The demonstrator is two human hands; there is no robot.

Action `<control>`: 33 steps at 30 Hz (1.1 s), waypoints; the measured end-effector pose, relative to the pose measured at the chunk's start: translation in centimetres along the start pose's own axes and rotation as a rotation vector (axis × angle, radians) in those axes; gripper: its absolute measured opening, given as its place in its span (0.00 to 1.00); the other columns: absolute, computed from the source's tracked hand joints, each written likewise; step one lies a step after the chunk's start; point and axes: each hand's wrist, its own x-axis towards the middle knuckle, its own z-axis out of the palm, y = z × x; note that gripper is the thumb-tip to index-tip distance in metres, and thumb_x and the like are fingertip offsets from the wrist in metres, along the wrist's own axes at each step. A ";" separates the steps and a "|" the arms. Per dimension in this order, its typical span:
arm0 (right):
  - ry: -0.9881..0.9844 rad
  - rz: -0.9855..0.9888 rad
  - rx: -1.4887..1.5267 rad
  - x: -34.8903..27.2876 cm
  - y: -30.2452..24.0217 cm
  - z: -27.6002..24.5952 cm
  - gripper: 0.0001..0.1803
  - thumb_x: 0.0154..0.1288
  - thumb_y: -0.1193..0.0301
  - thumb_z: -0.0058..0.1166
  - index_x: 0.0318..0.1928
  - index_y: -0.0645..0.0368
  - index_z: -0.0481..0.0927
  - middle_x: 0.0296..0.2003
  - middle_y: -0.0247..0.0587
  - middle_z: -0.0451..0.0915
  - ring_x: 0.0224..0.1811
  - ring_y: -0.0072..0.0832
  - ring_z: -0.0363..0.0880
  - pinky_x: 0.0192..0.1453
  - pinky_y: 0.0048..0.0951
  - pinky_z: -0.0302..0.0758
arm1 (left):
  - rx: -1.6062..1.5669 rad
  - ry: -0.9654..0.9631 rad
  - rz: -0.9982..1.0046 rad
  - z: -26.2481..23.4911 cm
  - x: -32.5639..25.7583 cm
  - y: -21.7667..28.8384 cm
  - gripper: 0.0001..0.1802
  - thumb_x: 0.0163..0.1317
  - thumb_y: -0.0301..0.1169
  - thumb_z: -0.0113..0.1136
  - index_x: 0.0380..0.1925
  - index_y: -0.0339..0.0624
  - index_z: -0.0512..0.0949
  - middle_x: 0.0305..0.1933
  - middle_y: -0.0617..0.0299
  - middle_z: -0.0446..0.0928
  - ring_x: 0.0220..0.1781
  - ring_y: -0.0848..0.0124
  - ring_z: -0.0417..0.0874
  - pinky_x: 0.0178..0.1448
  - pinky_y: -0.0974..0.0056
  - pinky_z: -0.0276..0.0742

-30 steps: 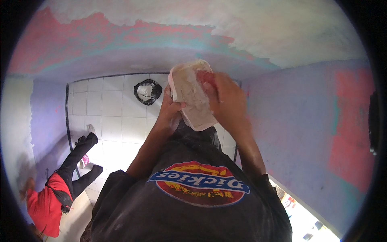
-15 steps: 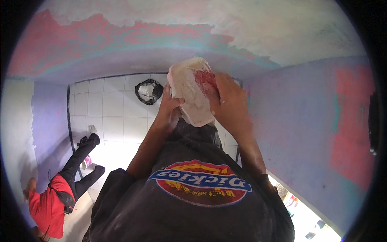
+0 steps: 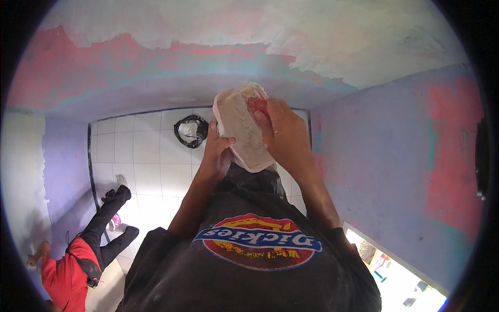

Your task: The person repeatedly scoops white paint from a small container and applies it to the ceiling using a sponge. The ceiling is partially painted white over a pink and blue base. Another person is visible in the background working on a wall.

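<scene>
plaster-caked board point(image 3: 240, 127) in both closed hands

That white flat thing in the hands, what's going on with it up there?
A person holds a flat board smeared with pale plaster in both hands. The left hand grips its lower edge and the right hand covers its right side, close to a purple wall with fresh white plaster above. Far below lie a white tiled floor and a dark bucket. Another person in red and black is at the lower left.
</scene>
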 end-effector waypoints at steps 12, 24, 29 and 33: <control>0.106 -0.037 0.080 -0.8 0.5 1.2 0.10 0.78 0.66 0.48 0.46 0.60 0.76 0.41 0.53 0.82 0.41 0.54 0.84 0.44 0.54 0.79 | 0.008 0.010 0.016 -1.5 0.1 -1.6 0.46 0.57 0.38 0.69 0.72 0.36 0.58 0.67 0.50 0.71 0.71 0.54 0.73 0.72 0.46 0.71; 0.080 0.021 -0.004 -0.7 0.0 1.8 0.09 0.76 0.67 0.50 0.46 0.61 0.74 0.40 0.54 0.81 0.41 0.56 0.83 0.42 0.55 0.77 | 0.022 0.013 0.041 -0.9 -0.4 -1.1 0.49 0.56 0.40 0.71 0.74 0.39 0.56 0.70 0.52 0.68 0.72 0.55 0.71 0.73 0.47 0.69; 0.063 -0.053 0.073 -0.9 -1.6 1.6 0.07 0.74 0.70 0.53 0.43 0.61 0.74 0.38 0.55 0.80 0.40 0.57 0.81 0.41 0.53 0.76 | 0.018 -0.035 0.135 -0.1 -0.6 -0.4 0.49 0.57 0.39 0.69 0.75 0.39 0.54 0.71 0.51 0.66 0.73 0.54 0.70 0.74 0.45 0.68; 0.059 0.016 0.041 -0.5 -0.1 1.3 0.08 0.75 0.67 0.51 0.44 0.59 0.74 0.38 0.55 0.81 0.39 0.56 0.82 0.42 0.55 0.77 | 0.024 0.024 0.115 -1.2 -0.9 -0.8 0.48 0.58 0.41 0.67 0.75 0.39 0.54 0.71 0.50 0.66 0.73 0.53 0.70 0.73 0.44 0.69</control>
